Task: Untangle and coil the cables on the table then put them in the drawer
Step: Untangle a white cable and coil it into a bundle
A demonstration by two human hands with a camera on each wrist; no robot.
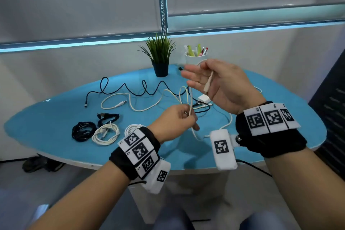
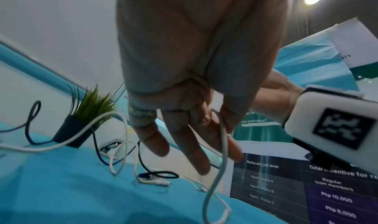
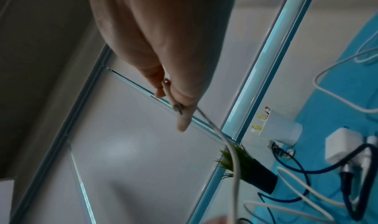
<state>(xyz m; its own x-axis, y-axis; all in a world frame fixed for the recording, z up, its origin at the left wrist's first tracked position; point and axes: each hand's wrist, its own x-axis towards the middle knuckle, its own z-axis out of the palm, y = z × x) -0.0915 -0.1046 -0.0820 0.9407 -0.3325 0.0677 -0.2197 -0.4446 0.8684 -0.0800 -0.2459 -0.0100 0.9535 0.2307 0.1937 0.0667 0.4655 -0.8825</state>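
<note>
A long white cable [image 1: 190, 99] hangs between my two raised hands above the blue table [image 1: 56, 117]. My right hand [image 1: 197, 73] holds its plug end [image 1: 208, 84] under the thumb, the other fingers stretched out; the right wrist view shows my right hand [image 3: 169, 91] pinching that plug [image 3: 168, 90]. Lower down, my left hand [image 1: 187, 115] pinches the same cable. In the left wrist view my left hand [image 2: 216, 119] has thumb and forefinger on the white cable [image 2: 224, 140]. Loose black [image 1: 130, 87] and white [image 1: 130, 102] cables lie tangled behind. No drawer shows.
Several coiled cables lie at the front left: a black coil [image 1: 84, 131], a white coil [image 1: 106, 133], a dark bundle [image 1: 108, 117]. A white charger block [image 1: 204, 98], a potted plant [image 1: 160, 56] and a pen cup [image 1: 196, 56] stand towards the back.
</note>
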